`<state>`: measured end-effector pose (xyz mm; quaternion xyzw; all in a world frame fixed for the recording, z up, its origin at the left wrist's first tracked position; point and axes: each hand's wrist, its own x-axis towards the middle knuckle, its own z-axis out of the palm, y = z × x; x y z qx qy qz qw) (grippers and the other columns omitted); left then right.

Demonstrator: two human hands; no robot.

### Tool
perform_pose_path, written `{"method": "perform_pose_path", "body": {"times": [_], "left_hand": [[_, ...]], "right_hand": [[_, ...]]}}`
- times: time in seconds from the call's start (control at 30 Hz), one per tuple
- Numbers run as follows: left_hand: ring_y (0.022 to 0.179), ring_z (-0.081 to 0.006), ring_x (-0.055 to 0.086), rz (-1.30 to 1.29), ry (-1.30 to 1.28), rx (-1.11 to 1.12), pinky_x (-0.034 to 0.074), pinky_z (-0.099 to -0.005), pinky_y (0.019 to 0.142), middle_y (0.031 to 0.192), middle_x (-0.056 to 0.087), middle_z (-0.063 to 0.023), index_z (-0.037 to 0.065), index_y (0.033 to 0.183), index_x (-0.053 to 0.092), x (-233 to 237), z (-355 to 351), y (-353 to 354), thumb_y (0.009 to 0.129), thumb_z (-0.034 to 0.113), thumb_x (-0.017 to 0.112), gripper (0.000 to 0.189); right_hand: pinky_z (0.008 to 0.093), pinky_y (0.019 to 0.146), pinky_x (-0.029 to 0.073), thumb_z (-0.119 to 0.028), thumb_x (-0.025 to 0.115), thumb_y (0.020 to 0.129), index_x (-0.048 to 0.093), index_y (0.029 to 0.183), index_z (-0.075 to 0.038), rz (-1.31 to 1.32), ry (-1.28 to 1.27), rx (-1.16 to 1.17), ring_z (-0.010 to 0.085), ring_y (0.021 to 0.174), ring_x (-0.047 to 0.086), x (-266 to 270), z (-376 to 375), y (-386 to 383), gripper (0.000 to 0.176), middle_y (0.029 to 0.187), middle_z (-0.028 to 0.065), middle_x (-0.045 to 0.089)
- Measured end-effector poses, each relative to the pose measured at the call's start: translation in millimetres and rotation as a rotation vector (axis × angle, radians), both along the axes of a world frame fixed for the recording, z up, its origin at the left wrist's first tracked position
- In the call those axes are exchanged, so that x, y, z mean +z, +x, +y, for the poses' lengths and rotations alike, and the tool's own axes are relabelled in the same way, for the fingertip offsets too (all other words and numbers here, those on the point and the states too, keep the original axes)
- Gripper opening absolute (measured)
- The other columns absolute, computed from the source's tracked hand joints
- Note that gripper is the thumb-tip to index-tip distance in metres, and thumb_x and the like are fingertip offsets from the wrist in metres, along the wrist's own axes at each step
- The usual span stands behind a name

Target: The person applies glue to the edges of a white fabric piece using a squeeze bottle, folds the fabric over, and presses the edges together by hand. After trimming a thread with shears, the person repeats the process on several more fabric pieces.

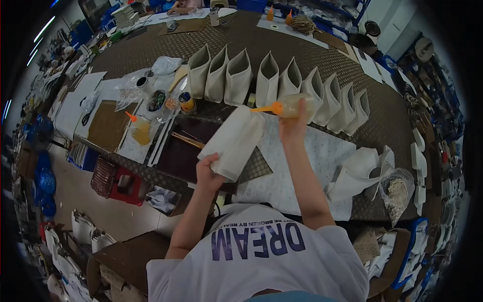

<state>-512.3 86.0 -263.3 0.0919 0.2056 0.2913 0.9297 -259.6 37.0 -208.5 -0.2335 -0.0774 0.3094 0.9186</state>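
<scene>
My left hand (209,173) grips a cream-coloured pouch (234,141) by its lower end, the piece tilted over the work surface. In my right hand (294,126) is a squeeze bottle (297,106) with an orange nozzle, held sideways. Its tip points left, right at the upper edge of the pouch. Behind my hands stands a row of similar cream pouches (268,75), upright with their pointed tops open. Beneath the held pouch lie a dark board (188,151) and a patterned sheet (297,173).
A second orange-tipped bottle (140,131) stands left, near a small tin (187,104) and a bowl (157,100). To the right are loose cream pieces (354,171) and a plastic bag of scraps (396,191). A person's arm (183,6) shows across the table. Cardboard boxes (131,261) stand below the near edge.
</scene>
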Motion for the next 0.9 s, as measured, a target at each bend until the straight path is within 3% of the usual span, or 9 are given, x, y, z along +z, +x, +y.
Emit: {"method": "perform_pose_path", "body": {"times": [0.07,0.2,0.27,0.3,0.37,0.4,0.5,0.73,0.9], "left_hand": [[0.113,-0.033,0.052,-0.115,-0.114,-0.038,0.039,-0.0468,0.098,0.126,0.05,-0.0178,-0.003,0.131,0.039,-0.6,24.6,-5.6,0.086,0.014,0.049,0.049],[0.113,-0.0285,0.053,-0.158,0.066,-0.061,0.042,-0.0402,0.096,0.124,0.052,-0.0161,-0.005,0.125,0.042,-25.6,34.5,-13.1,0.089,0.015,0.052,0.043],[0.112,-0.0268,0.053,0.076,0.117,0.056,0.043,-0.0382,0.095,0.122,0.053,-0.0143,-0.004,0.125,0.043,-10.2,12.5,-2.8,0.089,0.015,0.053,0.042],[0.111,-0.0259,0.054,0.191,0.148,0.109,0.044,-0.0372,0.094,0.121,0.054,-0.0133,-0.004,0.125,0.043,-5.0,4.4,1.4,0.09,0.015,0.054,0.041],[0.106,-0.0239,0.056,0.146,0.073,0.011,0.045,-0.0345,0.091,0.117,0.055,-0.0102,0.0,0.124,0.046,-20.9,-3.3,-4.0,0.089,0.018,0.057,0.041],[0.106,-0.0233,0.056,0.154,0.068,-0.043,0.044,-0.0339,0.091,0.117,0.055,-0.0094,0.001,0.124,0.046,-25.1,-8.1,-7.9,0.089,0.019,0.058,0.041],[0.107,-0.0212,0.055,0.192,0.058,-0.173,0.043,-0.0334,0.091,0.117,0.055,-0.0078,0.004,0.124,0.046,-37.6,-17.3,-12.1,0.088,0.025,0.06,0.044],[0.11,-0.0203,0.053,0.34,0.012,-0.2,0.044,-0.0341,0.091,0.122,0.054,-0.0056,0.007,0.128,0.045,-43.3,-31.0,-11.9,0.089,0.027,0.06,0.046],[0.107,-0.0138,0.051,0.369,-0.013,-0.257,0.038,-0.0294,0.092,0.118,0.055,0.0005,0.01,0.124,0.051,-39.4,-36.3,-13.5,0.085,0.039,0.065,0.051]], "right_hand": [[0.0363,0.088,0.048,-0.031,0.064,0.087,0.043,0.123,-0.01,-0.084,-0.1,-0.1,0.0198,0.105,0.054,13.8,-18.7,18.7,0.047,0.114,0.005,0.053],[0.0368,0.091,0.048,-0.028,0.065,0.087,0.034,0.13,-0.008,-0.33,-0.168,-0.207,0.0212,0.107,0.053,40.8,-53.0,43.2,0.056,0.119,0.007,0.049],[0.0366,0.092,0.047,-0.023,0.068,0.084,0.03,0.133,-0.008,-0.47,-0.169,-0.186,0.0213,0.108,0.052,49.5,-63.3,48.8,0.064,0.12,0.008,0.047],[0.0364,0.092,0.047,-0.021,0.07,0.082,0.028,0.133,-0.008,-0.652,-0.34,-0.268,0.021,0.108,0.051,57.6,-62.1,44.0,0.068,0.121,0.0086,0.046],[0.0359,0.092,0.047,-0.016,0.075,0.077,0.025,0.135,-0.007,-1.013,-0.694,-0.431,0.0206,0.109,0.049,69.3,-52.8,28.2,0.077,0.122,0.0099,0.044],[0.0342,0.092,0.046,-0.012,0.079,0.07,0.024,0.135,-0.008,-0.959,-0.623,-0.383,0.0196,0.11,0.047,67.6,-47.1,24.0,0.085,0.121,0.0106,0.042],[0.0333,0.092,0.045,-0.014,0.08,0.07,0.024,0.134,-0.007,-0.77,-0.497,-0.25,0.0202,0.111,0.047,40.3,-29.6,26.1,0.086,0.121,0.0107,0.042],[0.0334,0.094,0.042,-0.023,0.081,0.072,0.024,0.133,-0.009,-0.921,-0.61,-0.325,0.021,0.113,0.045,11.4,7.3,-2.8,0.085,0.124,0.012,0.039],[0.0337,0.092,0.043,-0.016,0.08,0.071,0.023,0.131,-0.009,-0.953,-0.632,-0.321,0.022,0.112,0.044,2.6,18.0,-2.5,0.083,0.123,0.0126,0.036]]}}
